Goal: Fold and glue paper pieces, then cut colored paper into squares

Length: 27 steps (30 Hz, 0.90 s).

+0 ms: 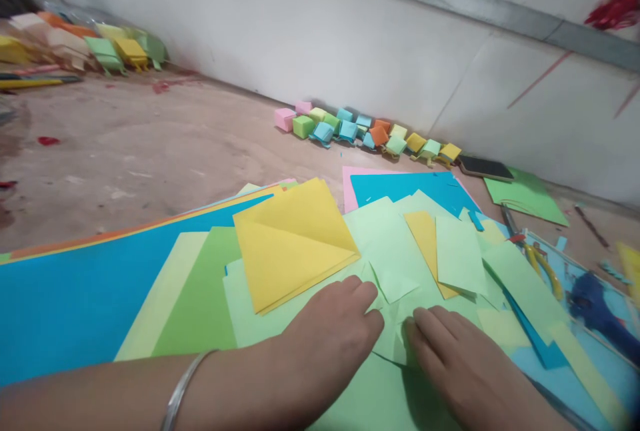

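Observation:
My left hand, with a silver bangle on its wrist, is closed with fingers curled over light green paper. My right hand pinches the same light green paper from the other side. Between the two hands the paper looks creased, but my fingers cover its edges. Light green sheets lie under and beyond the hands. A folded yellow sheet lies just past my left hand. Cut light green pieces and a yellow strip are beyond my right hand.
Large blue sheets spread at the left. Small coloured paper boxes line the wall, with more paper shapes at far left. A phone, yellow-handled pliers and a dark blue glue gun lie at right.

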Each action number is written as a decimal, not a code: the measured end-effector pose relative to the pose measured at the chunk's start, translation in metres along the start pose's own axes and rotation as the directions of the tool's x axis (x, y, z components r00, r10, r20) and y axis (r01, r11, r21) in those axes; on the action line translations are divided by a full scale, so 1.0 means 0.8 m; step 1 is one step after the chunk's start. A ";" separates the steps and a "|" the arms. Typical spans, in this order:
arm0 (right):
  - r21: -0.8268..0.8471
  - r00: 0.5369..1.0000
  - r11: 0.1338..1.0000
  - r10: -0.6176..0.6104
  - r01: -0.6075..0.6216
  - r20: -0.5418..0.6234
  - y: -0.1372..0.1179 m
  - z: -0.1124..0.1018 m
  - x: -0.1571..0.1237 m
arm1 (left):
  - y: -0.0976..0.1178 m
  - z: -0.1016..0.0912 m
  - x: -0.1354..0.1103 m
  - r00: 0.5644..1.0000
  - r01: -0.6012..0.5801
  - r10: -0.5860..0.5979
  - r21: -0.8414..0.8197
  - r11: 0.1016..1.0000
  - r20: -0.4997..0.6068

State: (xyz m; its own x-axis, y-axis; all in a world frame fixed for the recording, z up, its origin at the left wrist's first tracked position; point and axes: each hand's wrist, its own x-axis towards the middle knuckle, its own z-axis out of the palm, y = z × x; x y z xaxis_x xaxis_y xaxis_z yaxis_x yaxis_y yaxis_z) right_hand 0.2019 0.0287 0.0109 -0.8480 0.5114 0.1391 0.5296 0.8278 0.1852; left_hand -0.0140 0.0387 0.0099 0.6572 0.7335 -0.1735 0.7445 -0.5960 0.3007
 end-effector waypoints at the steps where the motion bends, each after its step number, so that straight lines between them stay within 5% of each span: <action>1: -0.020 1.000 1.000 -0.006 0.006 0.017 -0.002 -0.003 -0.002 | 0.001 -0.002 0.001 1.000 -0.010 0.009 0.017 1.000 0.023; 9: -0.054 0.997 0.999 0.006 -0.001 0.083 -0.008 -0.005 -0.004 | 0.007 -0.015 0.004 0.993 -0.079 0.068 0.120 0.990 0.096; 18: 0.064 0.998 0.997 0.047 -0.045 -0.034 -0.011 0.014 -0.002 | 0.003 0.006 -0.003 0.987 -0.127 0.140 0.150 0.981 -0.084; 27: 0.118 0.987 0.992 0.060 -0.043 -0.147 -0.010 0.024 -0.003 | -0.001 0.007 -0.004 0.988 -0.124 0.135 0.137 0.983 -0.073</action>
State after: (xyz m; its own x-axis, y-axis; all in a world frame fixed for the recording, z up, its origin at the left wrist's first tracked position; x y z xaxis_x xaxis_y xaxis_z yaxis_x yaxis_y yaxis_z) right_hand 0.1995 0.0249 -0.0095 -0.8025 0.5205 0.2918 0.5591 0.8267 0.0630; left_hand -0.0156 0.0351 0.0051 0.7415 0.6680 -0.0625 0.6661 -0.7217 0.1882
